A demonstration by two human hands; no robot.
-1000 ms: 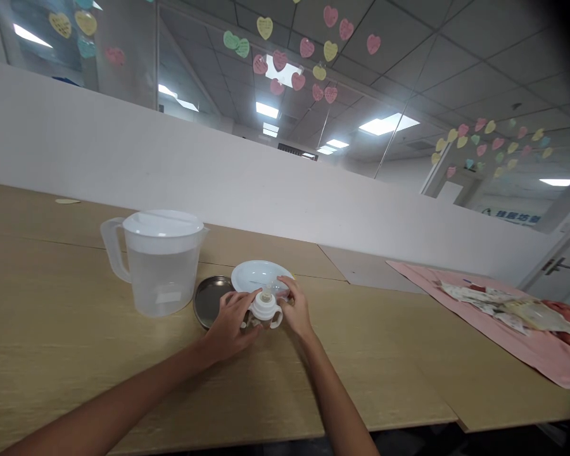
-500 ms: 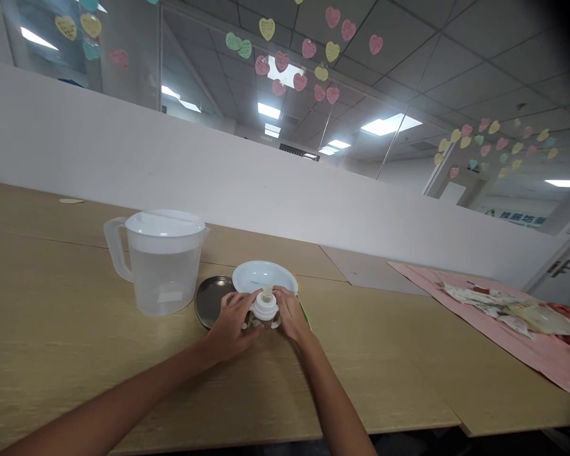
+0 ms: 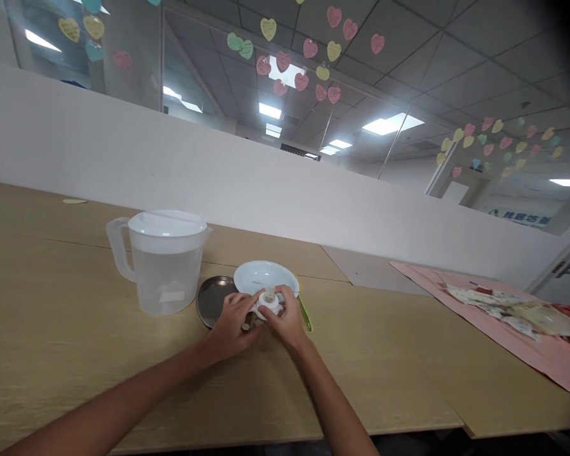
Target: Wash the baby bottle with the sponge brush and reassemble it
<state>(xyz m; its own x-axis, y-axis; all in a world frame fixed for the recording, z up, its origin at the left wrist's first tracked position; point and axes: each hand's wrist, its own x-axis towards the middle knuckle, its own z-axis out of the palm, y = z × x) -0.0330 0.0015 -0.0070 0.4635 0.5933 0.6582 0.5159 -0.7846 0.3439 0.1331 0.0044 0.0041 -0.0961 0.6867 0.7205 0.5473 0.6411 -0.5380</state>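
A baby bottle (image 3: 268,303) with a white collar and a clear nipple on top stands upright between my hands. My left hand (image 3: 234,324) is closed around its left side, near a side handle. My right hand (image 3: 287,318) grips the white collar, thumb across its front and fingers behind. Most of the bottle's body is hidden by my hands. Just behind it is a white bowl (image 3: 261,272), and a round metal tray (image 3: 211,303) lies to the left, partly covered by my left hand. A green handle (image 3: 305,313) sticks out right of my right hand.
Left of the tray stands a lidded clear plastic pitcher (image 3: 166,272) holding clear liquid. On the far right, a pink cloth (image 3: 460,304) bears crumpled wrappings (image 3: 503,307). A white wall (image 3: 218,164) with glass above it borders the wooden table (image 3: 384,367) at the back.
My right hand has shifted from the bottle's right side onto the collar, its thumb now across the front. More of the green handle shows. My left hand stays in place.
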